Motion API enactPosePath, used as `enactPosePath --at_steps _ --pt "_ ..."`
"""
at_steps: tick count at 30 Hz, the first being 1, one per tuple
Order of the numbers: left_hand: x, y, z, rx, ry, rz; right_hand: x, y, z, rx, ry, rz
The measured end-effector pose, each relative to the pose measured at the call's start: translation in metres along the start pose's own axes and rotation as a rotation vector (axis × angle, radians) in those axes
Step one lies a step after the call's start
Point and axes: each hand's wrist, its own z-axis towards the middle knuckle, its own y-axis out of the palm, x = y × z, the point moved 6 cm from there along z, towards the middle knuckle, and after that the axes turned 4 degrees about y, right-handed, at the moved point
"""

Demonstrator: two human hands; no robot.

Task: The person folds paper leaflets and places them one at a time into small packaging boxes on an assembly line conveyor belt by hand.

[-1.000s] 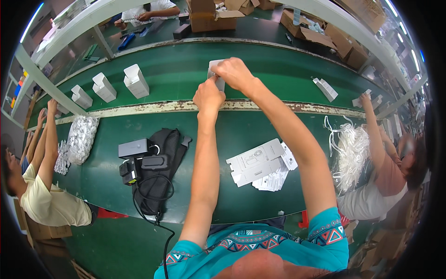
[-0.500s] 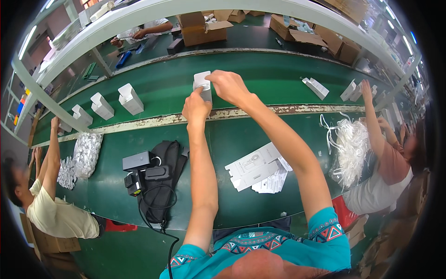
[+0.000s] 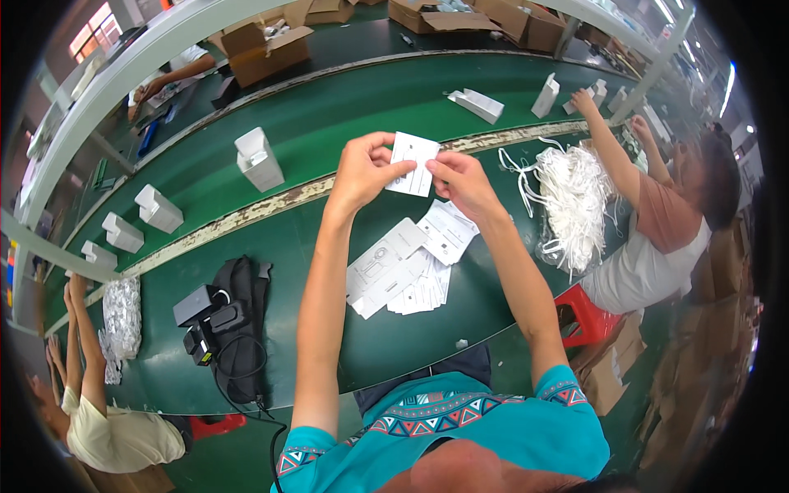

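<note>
Black-printed white leaflet [image 3: 420,151] between fingers [image 3: 399,169]

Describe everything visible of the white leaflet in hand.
The white leaflet looks like paper, roughly rectangular, black print showing. It is held up off the green bench, slightly tilted, between the left hand at its left and the right hand at its right, thumbs on the printed face. Folded or not, I cannot tell.

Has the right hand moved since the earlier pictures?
Yes: the right hand has come back, from beyond the worn ledge to its near side.
</note>
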Motion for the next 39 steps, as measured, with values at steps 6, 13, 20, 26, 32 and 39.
enactPosePath --at_steps 6,13,20,26,32,39 --pt "-0.016 0.033 -0.004 -0.244 -0.074 0.292 0.010 -0.068 -0.040 0.001 0.000 -0.175" --pt "-0.047 0.027 -0.028 -0.300 -0.238 0.471 0.025 -0.074 -0.054 -0.193 0.191 -0.426" --pt "-0.084 0.005 -0.056 -0.488 -0.379 0.132 0.022 -0.066 -0.051 -0.200 0.140 -0.496" --pt "-0.078 0.008 -0.054 -0.456 -0.383 -0.018 0.023 -0.059 -0.053 -0.172 0.092 -0.589" --pt "-0.080 0.019 -0.043 -0.411 -0.344 -0.065 0.024 -0.054 -0.050 -0.136 0.033 -0.670" --pt "-0.106 -0.012 -0.034 -0.140 -0.229 -0.420 0.017 -0.078 -0.036 0.433 -0.353 -0.817"
